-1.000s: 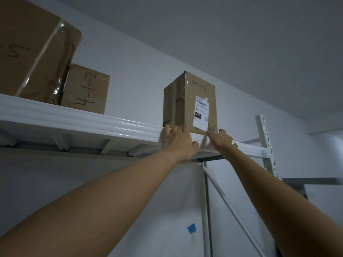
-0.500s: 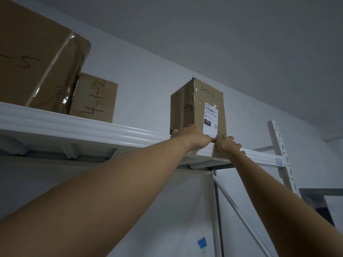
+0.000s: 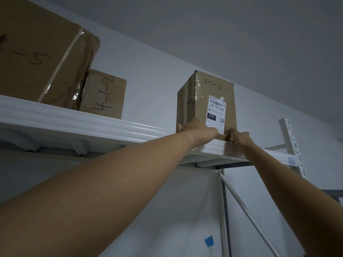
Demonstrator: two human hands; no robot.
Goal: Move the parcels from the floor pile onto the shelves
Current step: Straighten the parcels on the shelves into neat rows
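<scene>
A white metal top shelf [image 3: 111, 125] runs across the view from the left edge to a slotted upright post [image 3: 291, 145] on the right, seen from below against a pale wall. At its left end stands a large taped cardboard box [image 3: 37, 58] with "-5" inked on its face. The parcel [image 3: 196, 101], a tall brown carton marked "3-1-2", stands upright on the shelf towards the right end, its base at the front rim and well apart from the other boxes. A smaller box [image 3: 105, 95] marked "4-1-2" sits just beside the large one, partly behind it. Both bare arms reach up to the parcel. The left hand [image 3: 198, 127] holds its lower left corner, the fingers [image 3: 179, 127] bent round onto the side face. The right hand [image 3: 241, 138] touches the lower right front corner; whether its fingers curl or lie straight cannot be told. A white shipping label [image 3: 216, 112] with a barcode and "220" is stuck to the parcel's front. A scrap of blue tape [image 3: 209, 241] is on the wall below.
</scene>
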